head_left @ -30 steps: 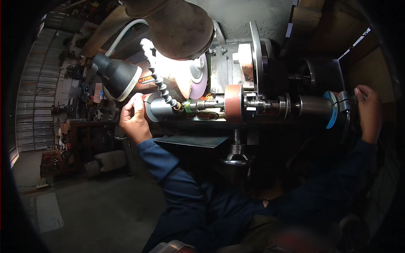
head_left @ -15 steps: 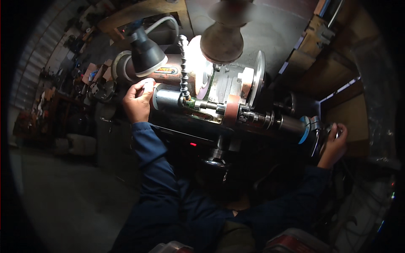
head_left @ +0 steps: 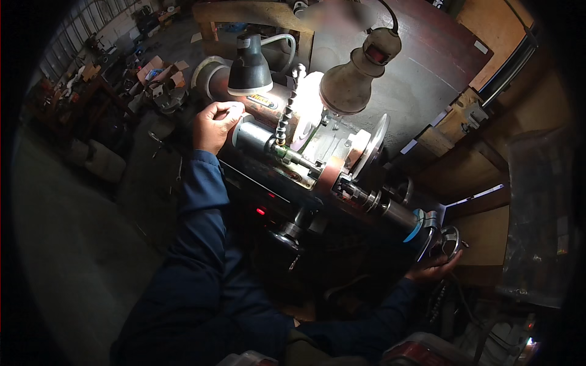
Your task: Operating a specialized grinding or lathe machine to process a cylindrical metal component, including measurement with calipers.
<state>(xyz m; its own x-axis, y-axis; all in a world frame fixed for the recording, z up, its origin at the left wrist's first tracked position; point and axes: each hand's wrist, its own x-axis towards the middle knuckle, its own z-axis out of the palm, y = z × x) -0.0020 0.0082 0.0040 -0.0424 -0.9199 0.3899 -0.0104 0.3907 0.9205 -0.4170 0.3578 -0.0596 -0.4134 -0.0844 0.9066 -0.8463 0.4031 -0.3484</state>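
Observation:
My left hand (head_left: 213, 128) is closed in a pinch at the left end of the grey cylindrical headstock (head_left: 254, 135) of a grinding machine; what the fingers hold is hidden. At the machine's other end, my right hand (head_left: 434, 268) cups the lower rim of a shiny metal handwheel (head_left: 450, 241), its fingers partly in shadow. Between the two ends, a shaft (head_left: 298, 158) runs through a reddish-brown block (head_left: 330, 172) to the tailstock (head_left: 400, 219), which bears a blue band (head_left: 415, 226). Behind it stands a large metal disc (head_left: 373, 146).
A dark lamp (head_left: 250, 70) and a beige lamp (head_left: 354, 79) hang over the machine. A segmented coolant hose (head_left: 285, 110) rises between them. In front is another handwheel (head_left: 287, 238). Wooden boards (head_left: 482, 238) border the right side; cardboard boxes (head_left: 162, 72) lie far left.
The view has turned, so the machine now slants down to the right. My right hand has shifted from the handwheel's outer side to beneath its rim. My left hand stays at the headstock.

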